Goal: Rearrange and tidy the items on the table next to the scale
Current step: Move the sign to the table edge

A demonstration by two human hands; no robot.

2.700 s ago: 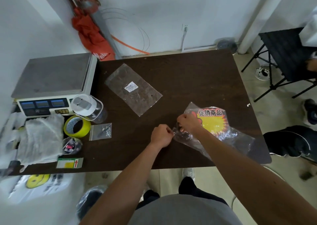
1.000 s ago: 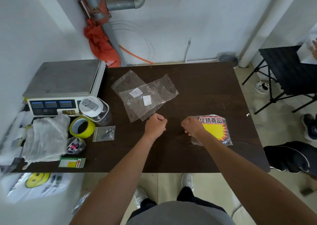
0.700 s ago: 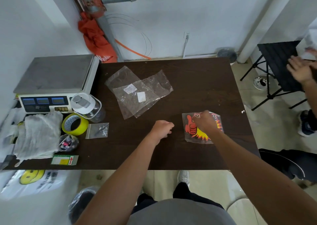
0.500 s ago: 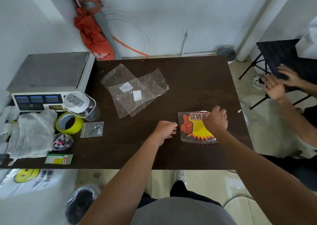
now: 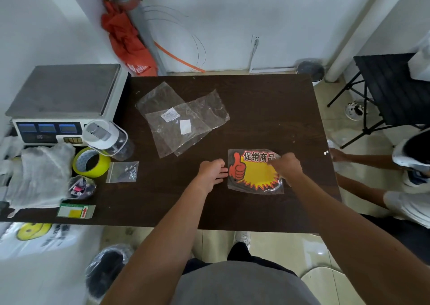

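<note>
The left hand (image 5: 213, 170) rests on the dark counter (image 5: 267, 109) with fingers loosely curled, gripping nothing, its fingertips just touching the left edge of the bagged promo sign (image 5: 254, 172). The right hand (image 5: 288, 166) lies on the sign's upper right corner, fingers bent onto the plastic; whether it pinches the bag I cannot tell. Beyond the left hand, two clear plastic bags (image 5: 181, 120) overlap flat on the counter. Further left sit a small zip bag of screws (image 5: 123, 172), a yellow tape roll (image 5: 91, 162), a clear lidded jar (image 5: 108, 139) and the scale (image 5: 62, 99).
</note>
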